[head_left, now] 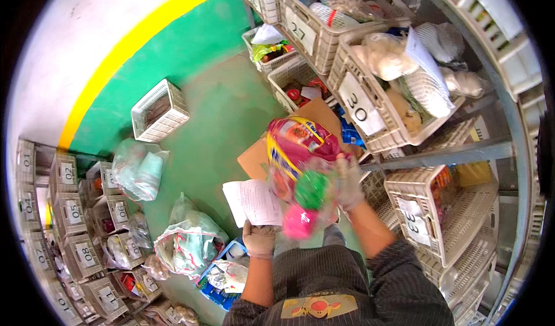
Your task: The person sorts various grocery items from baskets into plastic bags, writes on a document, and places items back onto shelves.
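Observation:
In my gloved left hand [259, 240] is a white printed sheet of paper [252, 203], pinched at its lower edge. My gloved right hand [349, 182] is closed on the right side of a shiny magenta plastic package [306, 136] with yellow and blue bands. Just below that package, against the same hand, a bright green bundle [312, 188] and a hot pink one [299, 221] hang, blurred by motion. Whether these are joined to the package I cannot tell. An open cardboard box [252, 157] lies behind the package, partly hidden by it.
Crates [370, 95] of bagged goods fill the metal rack [457, 154] close on my right. Smaller labelled bins [73, 211] line the left. On the green floor stand a pale crate [167, 121], clear plastic bags [139, 170] and a blue basket [215, 294].

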A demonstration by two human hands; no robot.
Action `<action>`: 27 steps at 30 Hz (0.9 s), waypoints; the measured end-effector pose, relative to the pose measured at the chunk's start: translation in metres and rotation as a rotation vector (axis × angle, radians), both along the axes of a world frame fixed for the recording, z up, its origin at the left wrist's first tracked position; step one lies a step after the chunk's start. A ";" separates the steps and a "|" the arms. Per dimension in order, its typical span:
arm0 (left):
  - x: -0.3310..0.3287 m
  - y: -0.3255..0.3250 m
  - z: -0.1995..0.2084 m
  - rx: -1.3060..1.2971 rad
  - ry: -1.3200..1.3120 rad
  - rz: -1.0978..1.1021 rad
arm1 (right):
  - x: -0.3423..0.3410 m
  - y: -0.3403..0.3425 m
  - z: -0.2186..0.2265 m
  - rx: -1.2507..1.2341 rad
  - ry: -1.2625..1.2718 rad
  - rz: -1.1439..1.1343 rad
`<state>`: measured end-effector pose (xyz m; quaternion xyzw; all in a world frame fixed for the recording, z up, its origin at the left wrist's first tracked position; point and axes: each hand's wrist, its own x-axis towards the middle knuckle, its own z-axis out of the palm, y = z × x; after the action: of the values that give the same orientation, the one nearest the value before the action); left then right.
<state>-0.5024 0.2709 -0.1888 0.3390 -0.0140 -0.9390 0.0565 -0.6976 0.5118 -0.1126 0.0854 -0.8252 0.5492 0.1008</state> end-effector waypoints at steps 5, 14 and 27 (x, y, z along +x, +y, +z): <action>-0.002 -0.041 0.008 -0.026 0.136 0.106 | 0.060 -0.111 -0.133 -0.291 -0.648 -0.427; -0.058 -0.042 0.082 -0.076 0.011 -0.112 | 0.154 -0.083 -0.215 0.505 -0.615 1.169; -0.143 -0.026 0.229 -1.562 0.255 -0.154 | -0.006 0.042 0.049 1.066 -0.899 0.788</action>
<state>-0.6455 0.2449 0.0400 0.0893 -0.6852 -0.6904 0.2141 -0.7035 0.5540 -0.0636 0.1777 -0.8474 0.0579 -0.4969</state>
